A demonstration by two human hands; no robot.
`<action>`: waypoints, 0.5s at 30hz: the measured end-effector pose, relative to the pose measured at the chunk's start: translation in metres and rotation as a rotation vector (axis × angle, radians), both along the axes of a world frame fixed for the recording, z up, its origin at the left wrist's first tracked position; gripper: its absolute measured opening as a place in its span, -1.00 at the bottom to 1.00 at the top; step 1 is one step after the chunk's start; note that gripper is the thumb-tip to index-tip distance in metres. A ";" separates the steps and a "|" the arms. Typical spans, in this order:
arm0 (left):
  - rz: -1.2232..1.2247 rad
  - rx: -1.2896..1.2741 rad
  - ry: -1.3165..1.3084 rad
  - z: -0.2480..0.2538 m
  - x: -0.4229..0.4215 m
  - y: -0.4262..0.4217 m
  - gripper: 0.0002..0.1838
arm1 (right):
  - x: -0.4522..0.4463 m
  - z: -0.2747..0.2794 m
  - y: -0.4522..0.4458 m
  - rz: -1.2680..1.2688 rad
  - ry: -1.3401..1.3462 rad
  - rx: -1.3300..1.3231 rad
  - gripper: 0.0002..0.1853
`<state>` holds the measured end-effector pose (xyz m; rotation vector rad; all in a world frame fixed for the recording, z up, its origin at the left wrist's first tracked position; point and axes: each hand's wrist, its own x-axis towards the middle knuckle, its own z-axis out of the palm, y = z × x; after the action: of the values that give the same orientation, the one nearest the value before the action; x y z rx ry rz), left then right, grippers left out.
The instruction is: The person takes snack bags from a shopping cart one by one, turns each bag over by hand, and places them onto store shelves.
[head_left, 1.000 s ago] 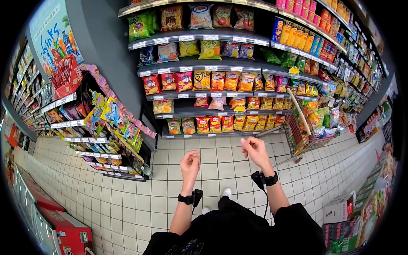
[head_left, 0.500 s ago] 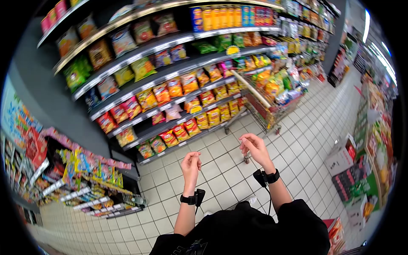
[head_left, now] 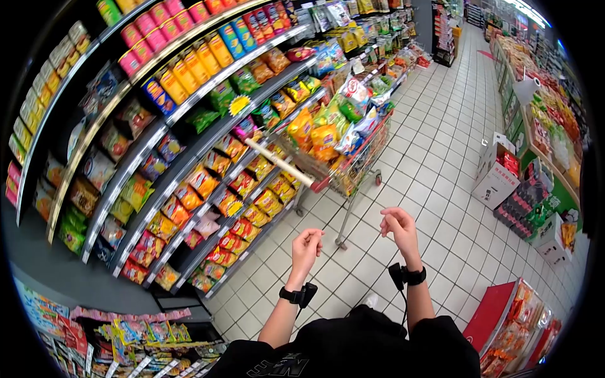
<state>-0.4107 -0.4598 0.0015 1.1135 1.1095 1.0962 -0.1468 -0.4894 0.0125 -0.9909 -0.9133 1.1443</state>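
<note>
My left hand (head_left: 306, 249) is raised over the tiled floor, its fingers curled together, with no object visible in them. To its right, my right hand (head_left: 399, 224) is also raised, fingers bent and thumb near them, and nothing shows in it. Both wrists wear a black band with a small device. Beyond my hands stands a shopping cart (head_left: 367, 161) full of snack bags (head_left: 325, 137). Its pale handle (head_left: 277, 160) points toward the shelves. Neither hand touches the cart.
Shelves (head_left: 165, 135) of chips and canned snacks fill the left. At right are cardboard boxes (head_left: 496, 179), a produce stand (head_left: 535, 132) and a red bin (head_left: 504, 321). A candy rack (head_left: 145, 334) stands at lower left. Tiled floor (head_left: 435, 132) runs up an aisle.
The view has turned to the right, so the cart now sits nearer the middle and the snack shelves have swung left. Both hands remain raised, slightly farther right in view.
</note>
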 end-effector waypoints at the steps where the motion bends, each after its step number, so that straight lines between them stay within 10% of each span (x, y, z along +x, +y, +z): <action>1: -0.025 -0.011 0.004 -0.001 0.019 0.012 -0.83 | 0.017 -0.003 0.008 -0.029 0.009 -0.007 -0.85; 15: -0.230 -0.034 -0.093 -0.020 0.159 0.201 -0.83 | 0.131 -0.007 0.158 -0.207 -0.087 -0.047 -0.85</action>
<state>-0.2516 -0.2592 -0.0181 1.1214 0.9003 0.9351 -0.0161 -0.3317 0.0054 -1.1529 -0.8340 0.9583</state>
